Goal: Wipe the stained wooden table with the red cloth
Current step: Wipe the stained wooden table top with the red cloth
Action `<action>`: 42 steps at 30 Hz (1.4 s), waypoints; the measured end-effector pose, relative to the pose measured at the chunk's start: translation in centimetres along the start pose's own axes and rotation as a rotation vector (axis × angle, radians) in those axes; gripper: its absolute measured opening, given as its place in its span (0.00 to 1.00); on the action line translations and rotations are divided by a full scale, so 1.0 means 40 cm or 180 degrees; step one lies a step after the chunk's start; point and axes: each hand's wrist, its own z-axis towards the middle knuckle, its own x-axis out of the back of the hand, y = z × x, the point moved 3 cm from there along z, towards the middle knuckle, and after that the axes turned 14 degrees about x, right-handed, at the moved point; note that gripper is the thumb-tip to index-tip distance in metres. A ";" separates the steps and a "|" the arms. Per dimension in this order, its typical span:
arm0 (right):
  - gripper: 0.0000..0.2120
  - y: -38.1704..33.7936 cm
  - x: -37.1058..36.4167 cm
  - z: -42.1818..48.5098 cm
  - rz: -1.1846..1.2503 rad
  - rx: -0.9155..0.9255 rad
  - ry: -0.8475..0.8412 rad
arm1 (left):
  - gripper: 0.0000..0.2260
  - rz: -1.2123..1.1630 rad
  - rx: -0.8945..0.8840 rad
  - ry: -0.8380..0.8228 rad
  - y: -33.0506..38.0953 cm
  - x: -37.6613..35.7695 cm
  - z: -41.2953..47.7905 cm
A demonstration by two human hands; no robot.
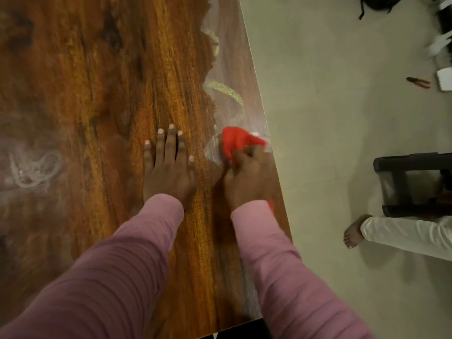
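The wooden table (97,94) fills the left and middle of the head view. My right hand (247,177) grips a bunched red cloth (238,141) and holds it down on the table close to the right edge. A whitish, yellow-tinged smear (225,91) runs along that edge just beyond the cloth. Another pale swirl stain (34,170) lies at the far left. My left hand (168,165) rests flat on the wood with straight fingers, just left of the cloth.
The table's right edge (271,152) drops to a pale tiled floor (330,118). A dark stool (413,184) stands at the right, with another person's bare foot (354,233) and white trouser leg below it. A small tool (418,82) and white items lie on the floor far right.
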 end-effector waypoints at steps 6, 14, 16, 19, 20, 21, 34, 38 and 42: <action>0.12 0.031 0.002 0.033 -0.0202 0.1051 -0.0468 | 0.27 -0.0001 -0.0027 0.0008 -0.001 0.004 -0.001; 0.12 0.011 -0.013 0.082 -0.0112 -0.0029 -0.0042 | 0.26 -0.0032 0.0014 -0.0018 0.000 0.004 0.002; 0.10 -0.069 -0.044 0.051 0.0097 0.0398 -0.0216 | 0.26 0.0026 0.0020 -0.0044 0.002 0.001 0.003; 0.10 -0.084 -0.047 0.060 0.0130 0.1042 -0.0367 | 0.24 0.0004 0.0003 -0.0045 -0.001 0.000 0.004; 0.11 -0.053 -0.038 0.080 0.0008 0.1006 -0.0384 | 0.25 -0.0024 0.0003 -0.0040 -0.002 0.002 0.003; 0.11 -0.013 -0.026 0.106 -0.0086 0.0771 -0.0352 | 0.26 -0.0027 0.0001 -0.0047 -0.002 0.005 0.002; 0.10 -0.091 -0.078 0.183 0.0114 0.1078 -0.0402 | 0.25 -0.0079 -0.0045 -0.0062 0.000 0.005 0.003; 0.12 0.019 -0.045 0.285 -0.0116 0.0382 -0.0168 | 0.25 -0.0052 -0.0023 -0.0083 -0.004 0.001 0.000; 0.10 0.026 -0.051 0.342 -0.0149 -0.0329 0.0121 | 0.25 0.0001 -0.0023 -0.0103 -0.003 0.000 0.003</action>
